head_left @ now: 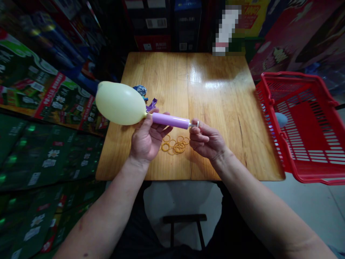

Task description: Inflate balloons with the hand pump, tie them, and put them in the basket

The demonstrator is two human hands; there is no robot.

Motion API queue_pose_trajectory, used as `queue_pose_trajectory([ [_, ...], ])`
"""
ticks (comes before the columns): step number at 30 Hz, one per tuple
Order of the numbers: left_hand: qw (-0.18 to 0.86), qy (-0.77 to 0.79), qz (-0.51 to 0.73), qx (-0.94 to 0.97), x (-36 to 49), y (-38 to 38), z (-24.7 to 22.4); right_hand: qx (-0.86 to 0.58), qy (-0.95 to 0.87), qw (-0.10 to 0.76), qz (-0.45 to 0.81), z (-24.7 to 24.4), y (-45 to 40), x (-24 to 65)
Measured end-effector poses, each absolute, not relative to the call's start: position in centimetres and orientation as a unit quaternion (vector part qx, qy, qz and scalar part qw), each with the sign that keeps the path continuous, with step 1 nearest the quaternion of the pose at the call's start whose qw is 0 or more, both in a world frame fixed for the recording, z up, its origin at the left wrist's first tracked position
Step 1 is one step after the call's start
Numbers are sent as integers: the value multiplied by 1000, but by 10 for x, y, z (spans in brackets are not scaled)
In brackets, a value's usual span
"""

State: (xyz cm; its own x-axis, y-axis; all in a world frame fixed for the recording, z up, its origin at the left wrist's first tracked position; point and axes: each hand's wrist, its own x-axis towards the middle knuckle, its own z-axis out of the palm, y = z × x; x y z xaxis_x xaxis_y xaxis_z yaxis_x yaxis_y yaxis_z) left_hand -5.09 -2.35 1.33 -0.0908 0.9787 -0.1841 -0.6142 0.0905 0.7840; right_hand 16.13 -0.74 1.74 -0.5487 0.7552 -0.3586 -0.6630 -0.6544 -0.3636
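A partly inflated pale yellow balloon (120, 103) sits with its neck on the nozzle end of a purple hand pump (170, 120). My left hand (147, 138) is closed where the two meet, the thumb pressed on the balloon's neck and the fingers under the pump barrel. At the barrel's other end, my right hand (207, 138) grips the white pump handle (198, 124), with a short bit of rod showing. Below the pump lie several tan rubber bands (178, 146). Behind the balloon are a purple uninflated balloon (151, 104) and a dark blue patterned one (140, 90).
All this is over a wooden table (215, 97). A red shopping basket (304, 169) stands at its right side with a light blue balloon (281, 119) inside. Stacked green cartons (48, 158) line the left, and boxes (187, 25) stand behind the table. A dark stool (185, 218) shows below.
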Motion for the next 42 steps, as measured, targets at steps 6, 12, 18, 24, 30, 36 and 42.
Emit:
queue_pose_trajectory([
  [6,637,371,633,236,-56,-16,14,-236,-84,401,881,20,-3,166],
  [12,594,377,668,242,-71,-15,25,-210,-131,431,868,24,-1,182],
  [18,642,369,626,246,-47,-26,18,-289,-88,411,860,19,-7,160],
  [24,648,371,618,245,-48,-22,16,-266,-87,407,869,19,-7,160],
  [30,649,363,623,242,-47,-21,12,-264,-71,411,870,17,-5,159],
  [36,636,382,629,231,-55,-17,11,-265,-80,403,872,20,-3,165],
  [42,597,377,666,240,-70,-13,17,-265,-126,432,853,21,-1,175],
])
